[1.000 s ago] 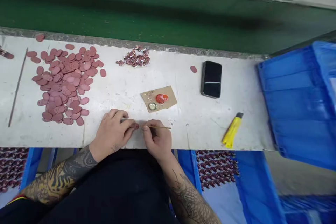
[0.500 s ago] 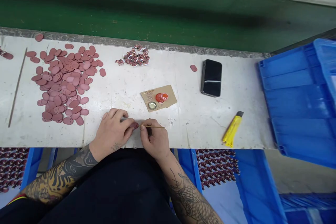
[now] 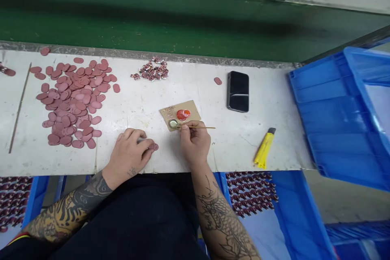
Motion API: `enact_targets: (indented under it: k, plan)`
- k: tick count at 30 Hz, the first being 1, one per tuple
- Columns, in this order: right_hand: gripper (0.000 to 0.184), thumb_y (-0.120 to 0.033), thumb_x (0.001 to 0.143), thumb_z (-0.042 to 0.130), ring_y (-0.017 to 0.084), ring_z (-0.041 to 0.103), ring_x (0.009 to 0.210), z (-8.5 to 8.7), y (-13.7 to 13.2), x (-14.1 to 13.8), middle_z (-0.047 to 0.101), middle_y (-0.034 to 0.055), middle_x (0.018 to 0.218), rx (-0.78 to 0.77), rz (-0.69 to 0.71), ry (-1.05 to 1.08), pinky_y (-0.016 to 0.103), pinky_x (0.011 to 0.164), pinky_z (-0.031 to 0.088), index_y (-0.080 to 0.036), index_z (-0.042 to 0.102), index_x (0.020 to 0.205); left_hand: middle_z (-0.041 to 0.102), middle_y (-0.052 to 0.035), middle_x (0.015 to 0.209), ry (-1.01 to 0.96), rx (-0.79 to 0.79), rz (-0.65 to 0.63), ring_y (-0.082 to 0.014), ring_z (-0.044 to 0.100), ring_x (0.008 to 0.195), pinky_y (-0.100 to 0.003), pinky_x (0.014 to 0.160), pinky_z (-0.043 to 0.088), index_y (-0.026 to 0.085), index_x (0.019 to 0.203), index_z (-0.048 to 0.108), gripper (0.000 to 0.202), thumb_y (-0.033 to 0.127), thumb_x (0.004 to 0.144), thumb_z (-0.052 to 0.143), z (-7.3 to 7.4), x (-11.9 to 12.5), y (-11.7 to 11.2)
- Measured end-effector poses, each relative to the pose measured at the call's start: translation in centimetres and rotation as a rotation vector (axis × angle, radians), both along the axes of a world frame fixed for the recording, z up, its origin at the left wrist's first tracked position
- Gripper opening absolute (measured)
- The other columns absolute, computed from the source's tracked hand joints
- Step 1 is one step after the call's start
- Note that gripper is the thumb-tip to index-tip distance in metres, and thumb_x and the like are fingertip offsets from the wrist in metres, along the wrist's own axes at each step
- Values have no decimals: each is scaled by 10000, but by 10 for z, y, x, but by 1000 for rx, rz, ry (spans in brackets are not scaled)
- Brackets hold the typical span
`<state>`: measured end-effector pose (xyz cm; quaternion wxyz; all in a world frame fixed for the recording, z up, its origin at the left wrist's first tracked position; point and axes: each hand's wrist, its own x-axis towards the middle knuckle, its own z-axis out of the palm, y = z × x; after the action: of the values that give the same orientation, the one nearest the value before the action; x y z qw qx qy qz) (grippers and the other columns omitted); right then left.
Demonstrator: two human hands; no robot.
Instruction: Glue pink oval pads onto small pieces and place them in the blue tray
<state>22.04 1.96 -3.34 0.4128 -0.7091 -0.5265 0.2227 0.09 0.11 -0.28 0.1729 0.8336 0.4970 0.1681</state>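
Observation:
My left hand rests on the white worktable, fingers curled, pinching a small pink oval piece against the surface. In my right hand a thin wooden stick is pinched, its left tip at a metal bottle cap. The cap sits on a piece of brown cardboard, beside a red cap.
A heap of pink oval pieces covers the table's left. A small pile of tiny decorated bits lies at the back, one stray oval beside a black phone. A yellow utility knife lies front right. Blue crates stand at right.
My right hand has moved away from the oval piece, up and to the right, bringing the stick's tip to the bottle cap on the cardboard. My left hand stayed put.

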Motion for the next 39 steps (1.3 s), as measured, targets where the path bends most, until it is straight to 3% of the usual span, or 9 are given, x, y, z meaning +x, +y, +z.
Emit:
enact_targets:
  k: [10, 19, 39]
  plan:
    - [70, -297, 900, 556, 174, 641, 615, 6, -6, -1, 671, -4, 735, 26, 23, -59, 297, 590, 497, -228, 568, 894, 618, -59, 1066, 20, -8, 1, -256, 517, 1011, -414, 807, 410, 284, 995, 720, 197, 378, 969, 549, 1, 0, 0]
    - [54, -240, 911, 544, 153, 628, 589, 23, -47, -28, 663, -3, 732, -22, 381, -19, 276, 568, 503, -232, 572, 865, 612, -72, 1092, 29, -34, -11, -272, 503, 1038, -437, 831, 423, 280, 1033, 707, 176, 353, 953, 568, 3, 0, 0]
    - [76, -224, 915, 498, 186, 648, 642, 14, -45, -35, 662, 26, 746, -10, 465, -215, 305, 596, 495, -228, 547, 856, 611, -71, 1096, 42, -34, -12, -267, 497, 1045, -432, 850, 430, 272, 1030, 710, 173, 325, 949, 567, 4, 0, 0]
